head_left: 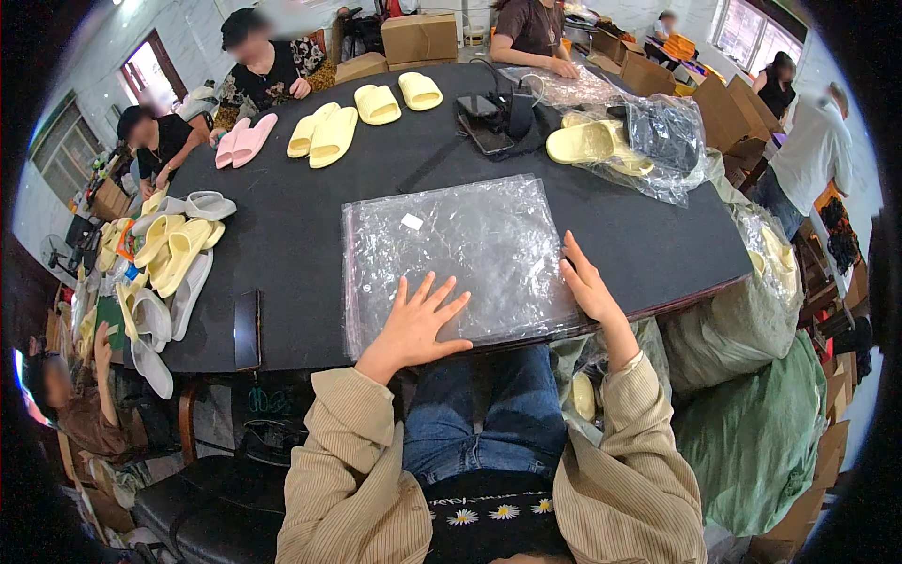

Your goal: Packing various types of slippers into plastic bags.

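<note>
A stack of clear plastic bags [470, 235] lies flat at the near edge of the dark table, with a small white label [412, 222] on it. My left hand [418, 324] rests palm down on the lower left part of the bags, fingers spread. Along their right edge lies my right hand [592, 282], its fingers stretched out and touching the plastic's side. Neither hand grips anything. Yellow slippers [334, 136] and a pink pair [246, 141] stand farther back on the table.
Yellow and grey slippers [174, 254] pile up at the left, near a phone [246, 329]. Bagged yellow slippers [583, 143] and a black device [489, 122] sit at the back right. Green sacks [752, 432] stand right of me. Several people sit around the table.
</note>
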Motion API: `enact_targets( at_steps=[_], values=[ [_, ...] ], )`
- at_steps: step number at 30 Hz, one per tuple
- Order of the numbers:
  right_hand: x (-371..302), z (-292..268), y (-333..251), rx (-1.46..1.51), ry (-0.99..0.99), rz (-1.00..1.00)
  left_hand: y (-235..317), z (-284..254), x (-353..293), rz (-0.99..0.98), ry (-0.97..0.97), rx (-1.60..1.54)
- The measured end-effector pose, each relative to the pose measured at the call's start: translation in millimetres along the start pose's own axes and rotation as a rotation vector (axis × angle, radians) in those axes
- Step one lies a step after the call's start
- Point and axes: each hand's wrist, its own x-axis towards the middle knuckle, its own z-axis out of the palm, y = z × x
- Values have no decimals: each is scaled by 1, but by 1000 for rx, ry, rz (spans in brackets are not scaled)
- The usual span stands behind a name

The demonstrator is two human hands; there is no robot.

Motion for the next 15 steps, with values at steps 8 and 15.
enact_targets(
  at_steps=[8, 15],
  values=[
    [-1, 14, -18, -657, 34, -281, -6, 15, 7, 6, 94, 97],
    [-4, 30, -11, -849, -23, -266, -2, 12, 2, -3, 90, 75]
  ],
)
